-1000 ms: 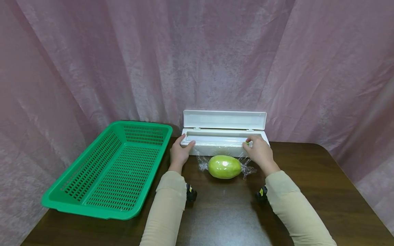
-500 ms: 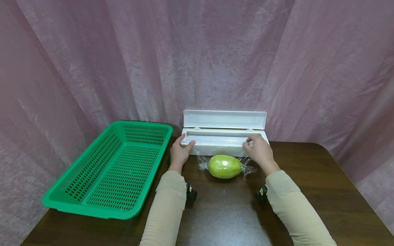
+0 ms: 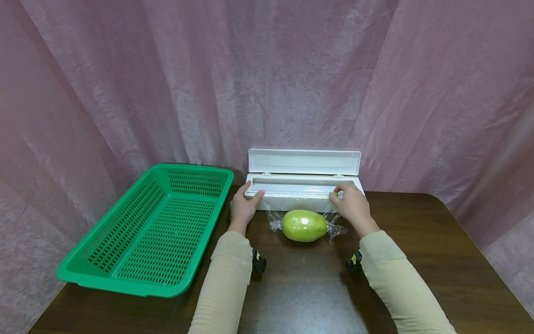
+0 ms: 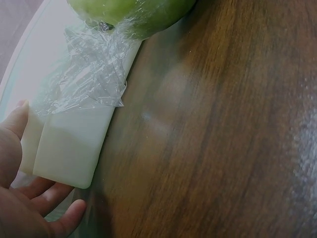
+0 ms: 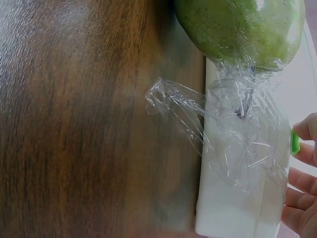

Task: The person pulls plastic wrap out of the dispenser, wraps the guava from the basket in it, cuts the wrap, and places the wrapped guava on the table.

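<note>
A long white cling film dispenser (image 3: 306, 203) lies across the far part of the table, its lid (image 3: 304, 162) raised at the back. My left hand (image 3: 243, 207) grips its left end, thumb on the near edge. At the right end, my right hand (image 3: 352, 206) pinches a small green slider (image 5: 295, 142) on the dispenser's edge. Directly in front lies a yellow-green oval fruit (image 3: 303, 226), wrapped in clear film. Crumpled film (image 4: 94, 74) runs from the fruit onto the dispenser's front in the left wrist view; a loose twist (image 5: 171, 96) sticks out in the right wrist view.
A green perforated plastic basket (image 3: 168, 197) stands on the left of the dark wooden table (image 3: 417, 241). Behind everything hangs a pink curtain (image 3: 292, 79), close to the raised lid. The table's rounded far corner is at the right.
</note>
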A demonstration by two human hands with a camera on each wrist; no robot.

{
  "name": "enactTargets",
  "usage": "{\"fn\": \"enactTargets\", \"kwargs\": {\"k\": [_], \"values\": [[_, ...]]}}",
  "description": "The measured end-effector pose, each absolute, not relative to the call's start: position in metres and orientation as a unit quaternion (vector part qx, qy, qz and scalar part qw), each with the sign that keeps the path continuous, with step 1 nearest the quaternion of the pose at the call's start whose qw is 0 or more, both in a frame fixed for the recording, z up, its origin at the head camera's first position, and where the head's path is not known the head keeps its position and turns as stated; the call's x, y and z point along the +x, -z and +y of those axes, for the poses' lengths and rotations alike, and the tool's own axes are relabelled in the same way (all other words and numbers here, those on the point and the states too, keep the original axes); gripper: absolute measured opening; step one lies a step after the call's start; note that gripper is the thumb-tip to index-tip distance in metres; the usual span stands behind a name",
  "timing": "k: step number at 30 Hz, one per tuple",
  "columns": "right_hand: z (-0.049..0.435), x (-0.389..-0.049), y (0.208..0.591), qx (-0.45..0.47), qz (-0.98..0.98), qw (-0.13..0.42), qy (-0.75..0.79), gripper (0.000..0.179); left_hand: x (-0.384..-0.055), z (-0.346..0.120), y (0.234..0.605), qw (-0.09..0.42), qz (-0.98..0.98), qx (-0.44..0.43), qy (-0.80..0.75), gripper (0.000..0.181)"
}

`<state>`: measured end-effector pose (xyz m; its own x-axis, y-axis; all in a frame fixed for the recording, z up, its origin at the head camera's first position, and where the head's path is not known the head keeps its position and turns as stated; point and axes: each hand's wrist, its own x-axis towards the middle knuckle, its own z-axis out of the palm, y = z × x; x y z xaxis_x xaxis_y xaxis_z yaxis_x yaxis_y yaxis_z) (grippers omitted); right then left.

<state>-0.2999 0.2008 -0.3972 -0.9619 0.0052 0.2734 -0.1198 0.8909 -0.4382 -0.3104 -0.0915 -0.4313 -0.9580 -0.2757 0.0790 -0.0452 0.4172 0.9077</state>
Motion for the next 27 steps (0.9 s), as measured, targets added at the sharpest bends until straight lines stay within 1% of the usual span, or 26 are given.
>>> {"fn": "enactTargets", "kwargs": {"k": [27], "values": [[0.2022,-0.3,0.3964,0.025,-0.963,0.127,-0.237,0.027,-0.3107,-0.0918,0.4312,0.103,-0.838,0.099,0.527,0.064]]}}
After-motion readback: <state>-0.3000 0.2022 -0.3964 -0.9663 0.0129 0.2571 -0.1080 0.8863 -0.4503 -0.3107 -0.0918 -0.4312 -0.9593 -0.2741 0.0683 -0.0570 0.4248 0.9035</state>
